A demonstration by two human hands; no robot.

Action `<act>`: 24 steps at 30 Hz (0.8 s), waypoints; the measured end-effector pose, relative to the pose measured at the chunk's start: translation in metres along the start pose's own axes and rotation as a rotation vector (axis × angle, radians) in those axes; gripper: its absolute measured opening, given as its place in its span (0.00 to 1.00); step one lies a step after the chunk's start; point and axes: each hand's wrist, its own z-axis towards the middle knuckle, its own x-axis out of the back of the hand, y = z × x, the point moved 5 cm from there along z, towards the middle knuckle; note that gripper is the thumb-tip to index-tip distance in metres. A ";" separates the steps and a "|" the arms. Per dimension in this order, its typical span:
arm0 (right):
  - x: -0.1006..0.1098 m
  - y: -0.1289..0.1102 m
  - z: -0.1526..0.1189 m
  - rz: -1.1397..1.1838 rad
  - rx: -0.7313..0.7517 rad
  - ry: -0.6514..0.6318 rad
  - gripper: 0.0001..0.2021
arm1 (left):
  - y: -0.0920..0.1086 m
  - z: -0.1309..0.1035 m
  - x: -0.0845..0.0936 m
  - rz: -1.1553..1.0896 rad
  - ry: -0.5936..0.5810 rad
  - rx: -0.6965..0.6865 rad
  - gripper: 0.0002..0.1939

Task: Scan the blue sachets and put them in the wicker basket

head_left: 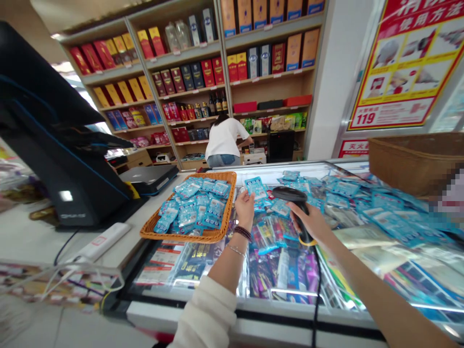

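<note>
My left hand [245,207] pinches the edge of a blue packet [255,187] above the glass top, just right of a wicker basket [229,208]. The basket is filled with similar blue packets [187,212]. My right hand [308,220] is wrapped round the handle of a black barcode scanner [290,195], whose head points left toward the packet. A cable hangs from the scanner's base down over the front edge. More blue packets [342,188] lie spread over the glass on the right.
A black checkout terminal [72,145] and a flat scale [147,178] are at the left. A large brown basket [413,162] sits at the back right. Beyond the counter, a person in a white shirt [225,140] bends toward the shelves.
</note>
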 end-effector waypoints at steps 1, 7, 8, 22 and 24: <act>0.000 0.002 0.005 0.068 -0.032 0.017 0.25 | 0.004 0.001 -0.001 0.019 0.003 0.018 0.18; -0.021 -0.002 0.040 0.252 -0.135 0.046 0.23 | 0.045 0.019 0.002 -0.068 0.000 0.057 0.08; -0.028 -0.004 0.046 0.278 -0.134 0.037 0.22 | 0.054 0.024 0.006 -0.086 0.003 0.057 0.07; -0.112 -0.048 0.073 0.327 -0.044 -0.091 0.18 | 0.142 0.032 0.128 0.713 0.443 -0.138 0.23; -0.105 -0.051 0.071 0.331 -0.031 -0.085 0.19 | 0.150 0.017 0.120 0.880 0.498 -0.199 0.32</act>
